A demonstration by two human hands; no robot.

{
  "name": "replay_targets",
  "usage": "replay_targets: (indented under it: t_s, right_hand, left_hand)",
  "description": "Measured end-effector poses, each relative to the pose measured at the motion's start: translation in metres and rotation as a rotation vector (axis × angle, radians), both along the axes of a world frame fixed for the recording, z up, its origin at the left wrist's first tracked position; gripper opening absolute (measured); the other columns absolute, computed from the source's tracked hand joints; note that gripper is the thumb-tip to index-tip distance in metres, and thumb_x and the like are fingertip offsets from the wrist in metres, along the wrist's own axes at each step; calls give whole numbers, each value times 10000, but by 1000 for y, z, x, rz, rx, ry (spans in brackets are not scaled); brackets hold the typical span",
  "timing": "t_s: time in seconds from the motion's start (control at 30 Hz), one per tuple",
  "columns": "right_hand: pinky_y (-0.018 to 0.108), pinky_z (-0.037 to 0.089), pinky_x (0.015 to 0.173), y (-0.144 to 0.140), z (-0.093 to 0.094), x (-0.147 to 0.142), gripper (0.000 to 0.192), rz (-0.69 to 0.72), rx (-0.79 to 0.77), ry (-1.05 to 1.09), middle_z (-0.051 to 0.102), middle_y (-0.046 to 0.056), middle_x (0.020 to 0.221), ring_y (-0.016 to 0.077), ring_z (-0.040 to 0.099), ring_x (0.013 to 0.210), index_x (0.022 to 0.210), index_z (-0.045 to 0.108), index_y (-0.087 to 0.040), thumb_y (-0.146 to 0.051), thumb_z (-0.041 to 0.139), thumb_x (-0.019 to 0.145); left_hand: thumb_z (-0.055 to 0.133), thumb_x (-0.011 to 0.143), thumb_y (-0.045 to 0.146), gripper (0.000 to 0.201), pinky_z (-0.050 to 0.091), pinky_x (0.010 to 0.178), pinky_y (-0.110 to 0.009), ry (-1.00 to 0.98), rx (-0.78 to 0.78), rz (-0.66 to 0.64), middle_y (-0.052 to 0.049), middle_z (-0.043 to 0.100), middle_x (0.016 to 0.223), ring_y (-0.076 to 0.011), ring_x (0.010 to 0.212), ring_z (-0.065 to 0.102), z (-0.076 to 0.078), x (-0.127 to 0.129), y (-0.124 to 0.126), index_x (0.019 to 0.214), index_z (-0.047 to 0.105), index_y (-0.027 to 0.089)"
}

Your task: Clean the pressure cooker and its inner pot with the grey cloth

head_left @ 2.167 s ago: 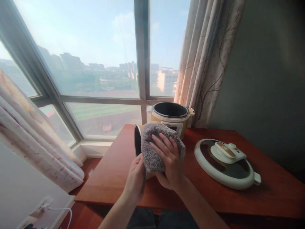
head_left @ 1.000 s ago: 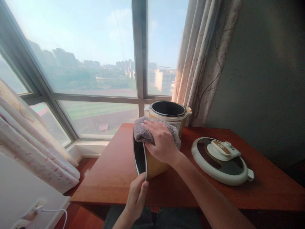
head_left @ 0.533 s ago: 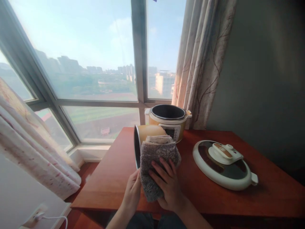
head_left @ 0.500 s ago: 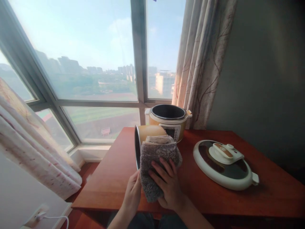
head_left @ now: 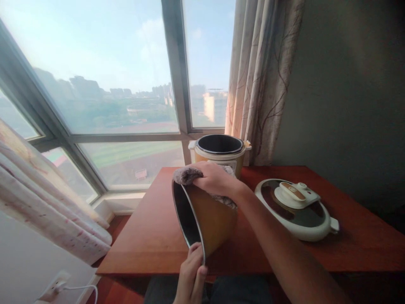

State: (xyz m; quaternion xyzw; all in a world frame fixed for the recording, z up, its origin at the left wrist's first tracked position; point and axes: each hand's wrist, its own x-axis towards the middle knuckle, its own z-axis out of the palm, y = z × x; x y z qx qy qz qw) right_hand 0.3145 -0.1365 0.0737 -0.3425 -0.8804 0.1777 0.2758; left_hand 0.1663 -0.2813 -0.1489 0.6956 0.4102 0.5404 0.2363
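Note:
A yellow inner pot [head_left: 210, 217] with a dark lining is tipped on its side above the near edge of the red-brown table [head_left: 152, 236], its mouth facing left. My left hand [head_left: 191, 276] pinches the pot's rim at the bottom. My right hand [head_left: 215, 179] presses a grey fluffy cloth [head_left: 186, 174] onto the top of the pot's outer wall. Part of the cloth hangs down the pot's far side.
The yellow cooker base [head_left: 219, 151] stands open at the back of the table by the window. Its round white lid [head_left: 295, 207] lies flat to the right. A patterned curtain [head_left: 262, 80] hangs behind. A wall socket with a white cable [head_left: 68, 285] is at lower left.
My right hand has slid the cloth from the pot's near side up to its top. My left hand has dropped to the lower rim, and the pot is tilted more toward me.

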Motion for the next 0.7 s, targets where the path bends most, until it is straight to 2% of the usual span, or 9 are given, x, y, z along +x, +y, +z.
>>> replay_targets:
  t_s: [0.07,0.1,0.17,0.23,0.3,0.37,0.47,0.57,0.7]
  right_hand:
    - [302,462,932,13,6,0,253,88,-63,-41,738,11,1131,215,654,1048,1049,703,-235,-307,516,894]
    - [297,461,930,16,6,-1,261,88,-61,-50,729,16,1162,215,648,1065,1069,694,-231,-313,518,895]
    - [312,454,945,15,5,-6,275,1,-14,-81,713,35,1211,231,631,1113,1095,683,-227,-328,526,892]
    - [345,446,956,8,2,-12,295,-133,51,-125,709,60,1216,256,624,1137,1112,677,-227,-358,533,891]
    - [368,444,952,-1,-1,-17,319,-235,108,-155,708,80,1209,271,628,1129,1135,671,-227,-388,527,900]
    - [377,446,943,-8,-4,-19,323,-270,146,-163,711,84,1194,273,635,1111,1139,672,-229,-399,515,913]
    - [383,431,986,-13,-8,-20,333,-252,192,-126,703,70,1219,266,620,1144,1181,665,-237,-377,524,914]
    - [405,367,1094,-14,-13,-20,427,-216,246,-65,644,66,1352,260,556,1254,1299,618,-223,-331,561,890]
    - [440,270,1180,-21,-25,-18,518,-176,290,4,556,64,1472,256,452,1369,1371,575,-199,-297,577,863]
  left_hand:
    - [439,966,591,539,512,1004,-386,17,70,-6,-113,764,907,-281,985,691,-5,3,-1,1070,783,190]
    - [445,970,572,523,519,997,-381,26,102,-2,-114,767,924,-282,997,694,-6,4,0,1096,777,189]
    - [452,988,500,469,538,967,-373,25,126,14,-118,770,970,-282,1008,698,-3,5,3,1136,764,183]
    - [423,1007,453,461,563,905,-366,-10,81,37,-129,767,1005,-281,987,702,3,5,4,1157,753,168]
    - [389,1012,481,506,574,849,-360,-51,6,53,-139,762,1008,-278,937,701,9,5,4,1154,751,158]
    - [382,1000,539,551,571,831,-356,-81,-50,62,-140,759,993,-275,902,694,14,5,3,1135,755,157]
    - [418,984,555,541,564,810,-345,-128,-117,114,-123,756,918,-268,857,686,19,6,2,1060,772,153]
    - [469,957,578,534,554,730,-321,-178,-192,178,-87,718,754,-230,702,642,26,10,3,886,771,143]
    - [483,919,652,586,505,630,-280,-239,-276,182,-43,624,622,-181,599,540,41,18,8,680,680,154]
